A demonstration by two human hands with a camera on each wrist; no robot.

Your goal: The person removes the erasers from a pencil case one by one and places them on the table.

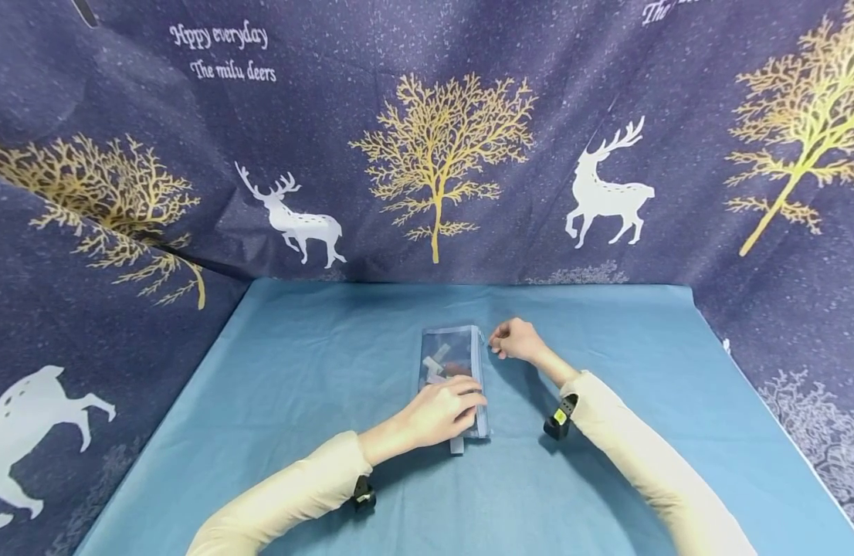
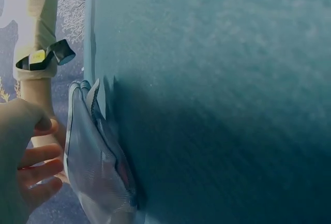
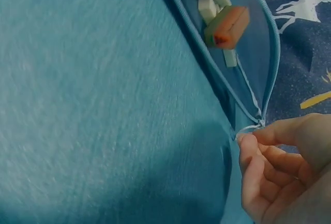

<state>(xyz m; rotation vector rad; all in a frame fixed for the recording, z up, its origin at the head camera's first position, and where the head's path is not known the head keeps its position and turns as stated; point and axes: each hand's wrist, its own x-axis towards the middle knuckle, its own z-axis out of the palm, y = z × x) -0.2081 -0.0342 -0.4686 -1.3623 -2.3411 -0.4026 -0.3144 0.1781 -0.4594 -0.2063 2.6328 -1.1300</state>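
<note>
A translucent blue mesh zipper pouch (image 1: pixel 449 340) lies on the table, with small pieces visible inside. Through its parted zipper edges in the right wrist view, I see an orange-and-green block (image 3: pixel 231 26) and several pale pieces (image 3: pixel 208 9). My left hand (image 1: pixel 442 411) rests over the pouch's near part, fingers loosely bent and apart, hiding some of the contents. At the far right corner, my right hand (image 1: pixel 516 340) pinches the zipper pull (image 3: pixel 250 129) between thumb and forefinger. From the near edge pokes a pale tab (image 1: pixel 457 445).
A blue cloth (image 1: pixel 316 363) covers the table. Behind and beside it hangs a dark curtain (image 1: pixel 469 46) printed with white deer and gold trees. Each wrist wears a black camera strap (image 1: pixel 560 418).
</note>
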